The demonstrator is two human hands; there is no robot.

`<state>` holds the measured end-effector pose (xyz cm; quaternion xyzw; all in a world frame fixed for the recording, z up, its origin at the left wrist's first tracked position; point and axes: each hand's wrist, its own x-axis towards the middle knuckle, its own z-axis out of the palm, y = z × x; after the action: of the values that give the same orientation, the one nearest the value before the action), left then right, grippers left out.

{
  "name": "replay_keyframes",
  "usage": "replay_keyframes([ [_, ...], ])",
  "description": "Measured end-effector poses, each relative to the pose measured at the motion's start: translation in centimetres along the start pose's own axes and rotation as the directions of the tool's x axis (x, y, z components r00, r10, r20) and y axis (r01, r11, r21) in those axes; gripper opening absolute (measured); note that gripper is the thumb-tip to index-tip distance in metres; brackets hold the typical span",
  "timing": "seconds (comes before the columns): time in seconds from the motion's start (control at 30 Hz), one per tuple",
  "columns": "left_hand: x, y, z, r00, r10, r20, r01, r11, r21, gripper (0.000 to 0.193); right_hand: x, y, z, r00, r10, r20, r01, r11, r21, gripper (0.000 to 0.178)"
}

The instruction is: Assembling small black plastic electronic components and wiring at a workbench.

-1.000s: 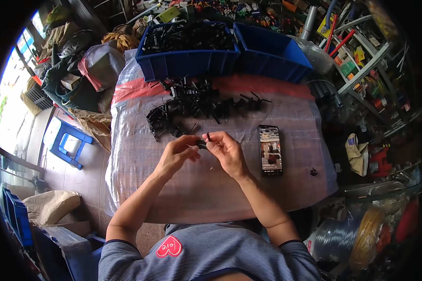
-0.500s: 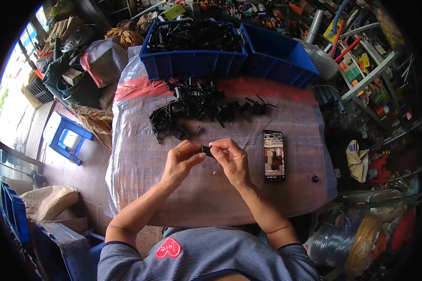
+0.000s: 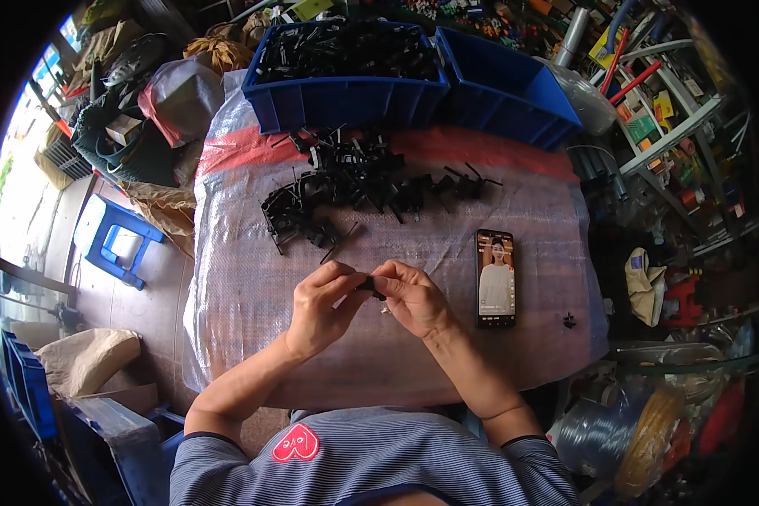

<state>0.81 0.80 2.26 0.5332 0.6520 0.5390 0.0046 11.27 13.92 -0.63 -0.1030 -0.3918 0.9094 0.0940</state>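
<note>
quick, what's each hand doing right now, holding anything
Left hand: fingers pinched shut on the small black part.
Right hand: fingers pinched shut on the same small black part, from its other end.

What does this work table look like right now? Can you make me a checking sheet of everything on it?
Surface: table under a shiny woven plastic sheet with a red band at the far side.
Job's things: small black plastic part pinched between both hands; heap of black plastic clips beyond them.
Clutter: black smartphone, screen lit, to the right; lone black clip near the right edge.
Grippers: left hand and right hand both hold the small part.
Cables: nothing seen on the table.
Surroundings: blue plastic bin full of black parts, a second blue bin, blue stool on the floor.
</note>
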Motion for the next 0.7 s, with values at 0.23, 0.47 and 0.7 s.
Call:
replay_keyframes([
  [0.23,0.1,-1.5,-0.7,0.843,-0.532,0.084,0.500,0.716,-0.486,0.019,-0.7,-2.3,2.2,0.945,-0.290,0.152,0.277,0.460,-0.844,0.033],
  [0.47,0.5,-2.0,-1.0,0.699,-0.616,0.363,0.682,0.421,-0.598,0.017,-1.2,-1.6,2.7,0.814,-0.382,0.437,0.365,-0.249,-0.897,0.057],
  [0.7,-0.5,-1.1,0.7,0.696,-0.637,0.332,0.698,0.490,-0.522,0.017,-0.7,-0.2,2.2,0.806,-0.452,0.381,0.322,-0.203,-0.924,0.036],
])
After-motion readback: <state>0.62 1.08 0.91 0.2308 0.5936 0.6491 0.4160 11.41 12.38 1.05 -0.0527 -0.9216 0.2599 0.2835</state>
